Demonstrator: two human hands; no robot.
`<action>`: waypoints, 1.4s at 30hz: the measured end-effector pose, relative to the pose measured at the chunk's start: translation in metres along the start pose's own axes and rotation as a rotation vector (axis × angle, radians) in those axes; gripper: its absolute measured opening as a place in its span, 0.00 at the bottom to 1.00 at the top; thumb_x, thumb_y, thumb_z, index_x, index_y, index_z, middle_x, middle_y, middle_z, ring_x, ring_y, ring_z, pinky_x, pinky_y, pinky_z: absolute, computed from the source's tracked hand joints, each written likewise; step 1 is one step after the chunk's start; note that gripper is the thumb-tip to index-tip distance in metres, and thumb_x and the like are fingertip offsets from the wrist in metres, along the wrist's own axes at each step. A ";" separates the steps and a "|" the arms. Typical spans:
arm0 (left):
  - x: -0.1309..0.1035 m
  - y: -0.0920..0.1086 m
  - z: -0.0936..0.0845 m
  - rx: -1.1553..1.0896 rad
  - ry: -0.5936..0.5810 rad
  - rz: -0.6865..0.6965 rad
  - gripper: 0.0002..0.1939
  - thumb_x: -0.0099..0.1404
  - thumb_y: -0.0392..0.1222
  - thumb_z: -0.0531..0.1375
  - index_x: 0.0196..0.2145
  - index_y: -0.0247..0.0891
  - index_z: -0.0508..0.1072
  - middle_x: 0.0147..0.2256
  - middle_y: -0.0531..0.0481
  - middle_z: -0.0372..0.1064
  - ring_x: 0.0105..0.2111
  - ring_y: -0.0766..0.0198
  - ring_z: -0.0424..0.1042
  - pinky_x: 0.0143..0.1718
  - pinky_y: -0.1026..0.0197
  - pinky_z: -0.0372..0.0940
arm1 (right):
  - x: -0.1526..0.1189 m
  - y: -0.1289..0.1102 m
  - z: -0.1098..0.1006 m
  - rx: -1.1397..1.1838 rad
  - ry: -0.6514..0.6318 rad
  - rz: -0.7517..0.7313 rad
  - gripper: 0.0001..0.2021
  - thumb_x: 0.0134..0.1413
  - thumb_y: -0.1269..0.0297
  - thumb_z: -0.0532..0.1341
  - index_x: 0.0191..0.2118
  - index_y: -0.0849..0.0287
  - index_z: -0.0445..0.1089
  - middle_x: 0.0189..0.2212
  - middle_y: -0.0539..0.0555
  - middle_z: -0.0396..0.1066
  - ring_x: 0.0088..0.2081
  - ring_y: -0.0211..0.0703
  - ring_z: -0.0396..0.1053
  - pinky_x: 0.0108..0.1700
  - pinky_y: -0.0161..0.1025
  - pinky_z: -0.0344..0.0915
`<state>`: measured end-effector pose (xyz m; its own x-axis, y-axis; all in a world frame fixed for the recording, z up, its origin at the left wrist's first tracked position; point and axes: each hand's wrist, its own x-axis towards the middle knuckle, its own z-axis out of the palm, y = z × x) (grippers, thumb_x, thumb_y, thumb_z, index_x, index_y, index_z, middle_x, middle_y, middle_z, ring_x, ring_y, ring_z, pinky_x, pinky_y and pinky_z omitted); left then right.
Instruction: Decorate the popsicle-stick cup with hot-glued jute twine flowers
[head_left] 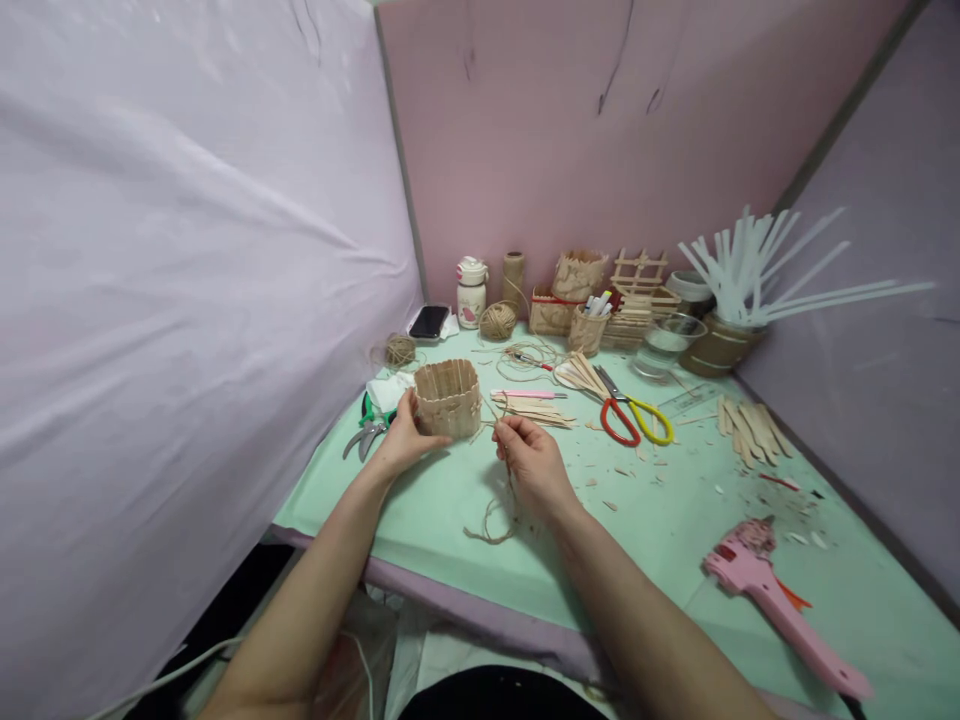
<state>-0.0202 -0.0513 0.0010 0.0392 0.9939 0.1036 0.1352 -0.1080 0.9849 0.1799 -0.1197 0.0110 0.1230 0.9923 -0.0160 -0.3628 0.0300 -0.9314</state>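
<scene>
A small round basket made of wooden sticks (pixel 448 410) stands upright on the green tabletop. My left hand (pixel 409 438) is wrapped round its left and near side, gripping it. Just to the right of the basket, my right hand (pixel 529 460) pinches a piece of brown twine (pixel 510 475) between thumb and fingers. One length of the twine runs up toward the basket's right side, and a loose tail curls on the table below the hand. Whether the twine is fastened to the basket I cannot make out.
Green-handled pruning shears (pixel 367 432) lie left of the basket. Flat wooden sticks (pixel 532 410), red-and-yellow scissors (pixel 630 415) and a pink glue gun (pixel 784 605) lie rightward. A glass bowl of water (pixel 660 350) and a pot of glue sticks (pixel 724 345) stand behind.
</scene>
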 end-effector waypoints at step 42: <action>0.025 0.002 0.041 -0.463 -0.062 -0.207 0.38 0.34 0.37 0.78 0.44 0.37 0.71 0.40 0.38 0.77 0.45 0.45 0.75 0.48 0.46 0.68 | 0.041 -0.002 0.006 -0.466 0.224 -0.199 0.09 0.46 0.56 0.62 0.25 0.55 0.73 0.29 0.52 0.71 0.36 0.47 0.65 0.39 0.40 0.59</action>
<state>0.0218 -0.0278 -0.0001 0.1185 0.9884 -0.0947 -0.3056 0.1270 0.9437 0.1800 -0.0787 0.0143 0.3590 0.9216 0.1475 0.1288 0.1076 -0.9858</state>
